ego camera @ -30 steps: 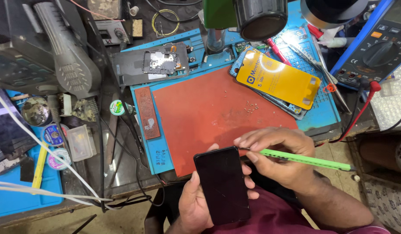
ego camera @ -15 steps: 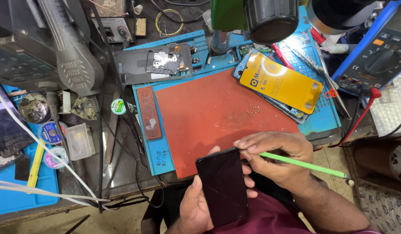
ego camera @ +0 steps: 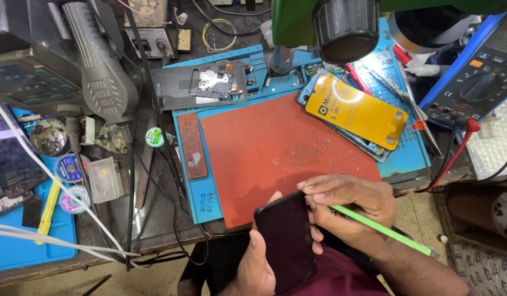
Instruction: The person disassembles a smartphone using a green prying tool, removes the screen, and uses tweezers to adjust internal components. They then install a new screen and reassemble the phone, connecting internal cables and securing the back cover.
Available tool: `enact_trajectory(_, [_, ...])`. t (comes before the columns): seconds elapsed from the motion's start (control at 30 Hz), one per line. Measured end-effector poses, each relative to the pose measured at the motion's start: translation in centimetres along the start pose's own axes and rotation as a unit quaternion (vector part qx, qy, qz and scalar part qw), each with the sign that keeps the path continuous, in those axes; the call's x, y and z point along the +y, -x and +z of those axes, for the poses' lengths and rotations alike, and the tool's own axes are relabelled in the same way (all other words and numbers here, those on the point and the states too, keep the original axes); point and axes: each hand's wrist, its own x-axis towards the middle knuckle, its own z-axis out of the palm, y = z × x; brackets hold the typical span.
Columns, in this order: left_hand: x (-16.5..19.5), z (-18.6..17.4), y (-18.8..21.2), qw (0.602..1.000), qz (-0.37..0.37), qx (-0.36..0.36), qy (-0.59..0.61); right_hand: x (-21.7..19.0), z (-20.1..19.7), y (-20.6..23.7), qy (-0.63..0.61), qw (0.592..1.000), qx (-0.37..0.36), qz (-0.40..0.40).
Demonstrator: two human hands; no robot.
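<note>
Centre: the work mat (ego camera: 275,148) lies on the bench.
Phone (ego camera: 286,241): at 6 o'clock of the mat, over its near edge, held between the left hand (ego camera: 253,263) and the right hand (ego camera: 346,211).
Thin tool (ego camera: 382,230): in the right hand, its end pointing to 4 o'clock.
1 o'clock: a screen panel (ego camera: 355,115) overlaps the mat corner.
2 o'clock: a meter (ego camera: 473,87).
11 o'clock: a circuit board (ego camera: 212,82).
9 o'clock: a small box (ego camera: 103,178).
</note>
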Motion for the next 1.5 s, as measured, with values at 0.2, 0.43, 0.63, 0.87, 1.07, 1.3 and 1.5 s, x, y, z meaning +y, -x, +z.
enact_trajectory(0.2, [-0.2,0.2,0.2,0.999,0.022,0.014,-0.042,0.4,0.0,0.5,-0.132,0.985,0.029,0.107])
enact_trajectory(0.43, [0.6,0.2,0.9,0.999,-0.054,0.003,-0.003,0.8,-0.7,0.4,-0.224,0.950,0.026,0.216])
enact_trajectory(0.63, [1.0,1.2,2.0,0.994,-0.065,0.076,-0.035,-0.5,-1.3,1.0,-0.214,0.937,-0.019,0.276])
enact_trajectory(0.87, [2.8,1.6,2.9,0.889,0.019,0.050,-0.456,-1.4,-0.9,1.2,-0.116,0.974,-0.059,0.188])
enact_trajectory(1.07, [3.9,3.6,1.1,0.780,0.111,0.026,-0.615,-1.9,-1.2,1.3,-0.091,0.969,-0.057,0.222])
enact_trajectory(1.3, [6.0,6.4,-0.1,0.547,0.138,0.003,-0.825,-2.0,-1.2,2.3,-0.231,0.932,-0.030,0.279])
enact_trajectory(1.5, [6.1,7.1,-0.4,0.572,0.147,-0.009,-0.807,-1.9,-1.0,2.9,-0.189,0.937,-0.033,0.292])
